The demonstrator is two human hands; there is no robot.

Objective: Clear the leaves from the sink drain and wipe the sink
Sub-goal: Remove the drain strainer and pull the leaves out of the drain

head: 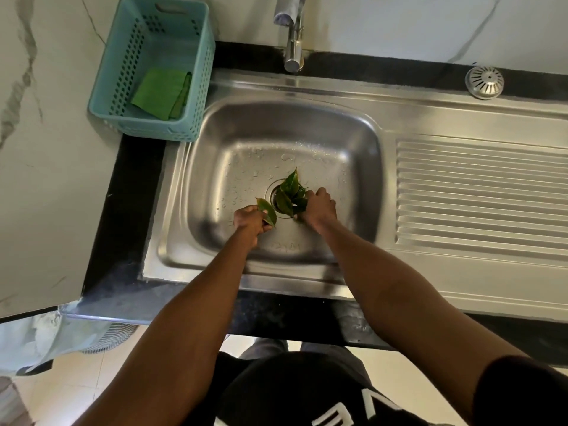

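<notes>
Left hand (250, 218) in the steel sink (215, 241), fingers curled round one leaf (266, 212) just left of the drain (273, 195); right hand (318, 206) at the drain's right edge, fingertips pinching the leaf cluster (290, 192) piled over it; green cloth (161, 93) in the teal basket (203, 75), well apart.

A stainless steel sink basin (215, 167) sat in a black stone counter (123, 192), with a ribbed steel draining board (479, 195) to its right and a chrome tap (293, 47) behind it. A teal perforated plastic basket (129, 66) stood behind and left of the basin, holding a folded green cloth (158, 92). A domed metal drain strainer (484, 82) lay behind the draining board, and green leaves (290, 195) sat in the round drain opening (273, 193), between the left hand (249, 221) and the right hand (319, 206).
</notes>
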